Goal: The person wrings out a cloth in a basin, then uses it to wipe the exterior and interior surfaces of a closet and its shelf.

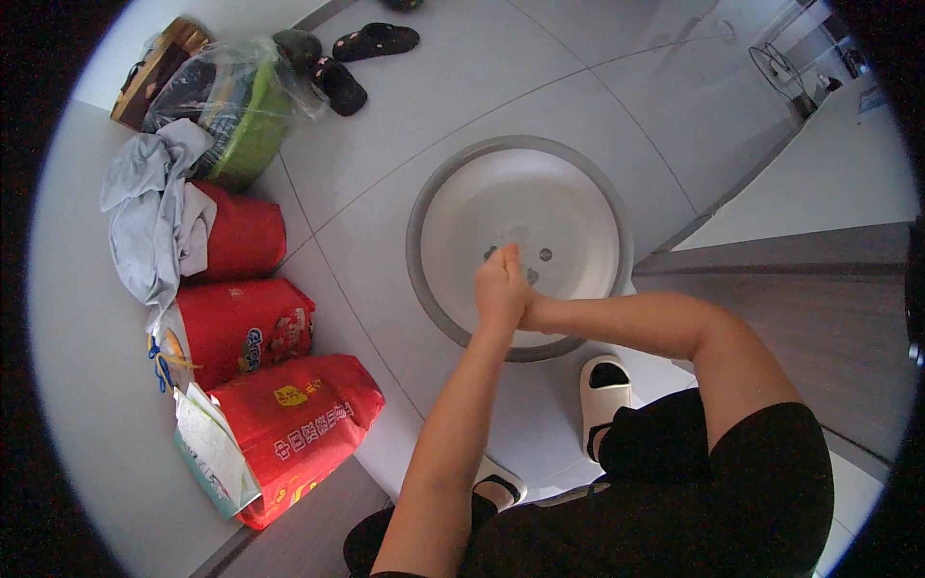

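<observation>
A round white basin point(462, 207) with a grey rim lies on the tiled floor in front of me. Dark grey round spots show near its middle; whether it holds water is hard to tell. My left hand point(501, 289) is over the basin's near half, closed, with its fingers curled together and the thumb pointing away from me. Against it presses my right hand point(530, 313), coming in from the right with a bent elbow. Its fingers are hidden behind the left hand, and so is anything between the two.
Red bags point(318, 409) line the left wall, with a grey cloth point(149, 207) draped over the farthest. Beyond them stands a green bucket point(252, 135) covered by clear plastic. Dark slippers point(376, 41) lie at the back. A wooden panel point(800, 308) borders the right side.
</observation>
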`<state>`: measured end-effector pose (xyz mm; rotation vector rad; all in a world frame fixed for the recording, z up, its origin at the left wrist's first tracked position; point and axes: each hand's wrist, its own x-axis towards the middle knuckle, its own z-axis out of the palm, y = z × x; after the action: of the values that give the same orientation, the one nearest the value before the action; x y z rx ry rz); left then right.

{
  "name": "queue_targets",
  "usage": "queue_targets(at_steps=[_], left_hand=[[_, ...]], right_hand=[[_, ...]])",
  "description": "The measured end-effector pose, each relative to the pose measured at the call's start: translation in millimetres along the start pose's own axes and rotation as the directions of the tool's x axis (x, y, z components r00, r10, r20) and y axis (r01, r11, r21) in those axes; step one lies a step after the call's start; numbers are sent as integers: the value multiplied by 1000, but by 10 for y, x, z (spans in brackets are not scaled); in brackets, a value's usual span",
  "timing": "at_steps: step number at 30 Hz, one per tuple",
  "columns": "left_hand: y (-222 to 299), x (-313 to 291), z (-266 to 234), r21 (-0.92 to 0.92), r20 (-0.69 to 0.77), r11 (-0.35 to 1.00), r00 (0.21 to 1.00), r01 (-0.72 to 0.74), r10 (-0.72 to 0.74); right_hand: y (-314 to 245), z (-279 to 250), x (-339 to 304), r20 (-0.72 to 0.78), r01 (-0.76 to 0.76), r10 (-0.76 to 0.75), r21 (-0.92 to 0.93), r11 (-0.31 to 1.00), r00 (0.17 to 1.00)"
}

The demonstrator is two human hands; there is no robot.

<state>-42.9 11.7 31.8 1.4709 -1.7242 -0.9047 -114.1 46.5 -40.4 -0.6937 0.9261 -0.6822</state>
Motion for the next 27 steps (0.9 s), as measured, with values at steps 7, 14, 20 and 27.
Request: queue_targets(at_steps=[7, 14, 20, 27], left_hand=[[-366, 142, -111, -714, 208, 444, 769, 541, -604], [-182, 308, -414, -673, 341, 422, 762, 607, -551], [537, 444, -830, -675, 483, 598, 871, 432, -85], [758, 452, -873, -748, 357, 662, 871, 50, 337]], right_hand=[[-359, 107, -42, -164, -89, -16, -611, 787, 986], [-741, -299, -107, -353, -48, -83, -347, 937, 932], [-1466, -96, -559, -317, 446, -673, -553, 704, 669], [-2006, 289, -1004, -258, 542, -828, -653, 529, 498]])
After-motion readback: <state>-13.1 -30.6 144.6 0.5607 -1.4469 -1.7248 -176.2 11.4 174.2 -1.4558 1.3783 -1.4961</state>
